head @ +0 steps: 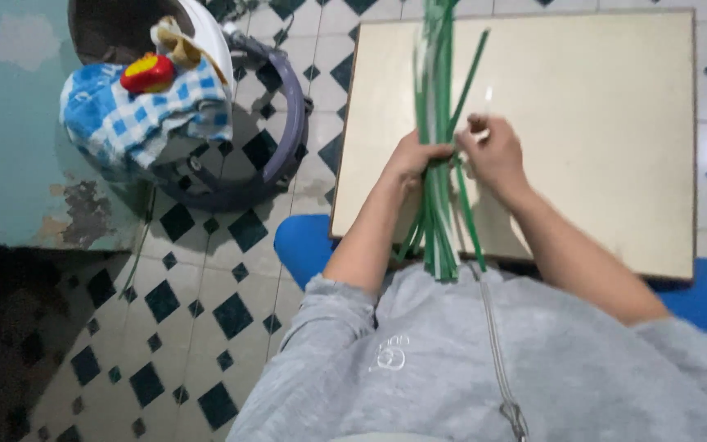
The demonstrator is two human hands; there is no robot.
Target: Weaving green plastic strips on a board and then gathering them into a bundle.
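A bundle of long thin green strips stands nearly upright over a cream table top, its lower ends reaching down to my grey zip top. My left hand is closed round the bundle at its middle. My right hand is right beside it, fingers pinched on the strips at the same height. One green strip leans away to the right of the rest.
A baby walker draped with a blue checked cloth and a red and yellow toy stands on the tiled floor to the left. A teal wall is at far left. A blue seat is under me.
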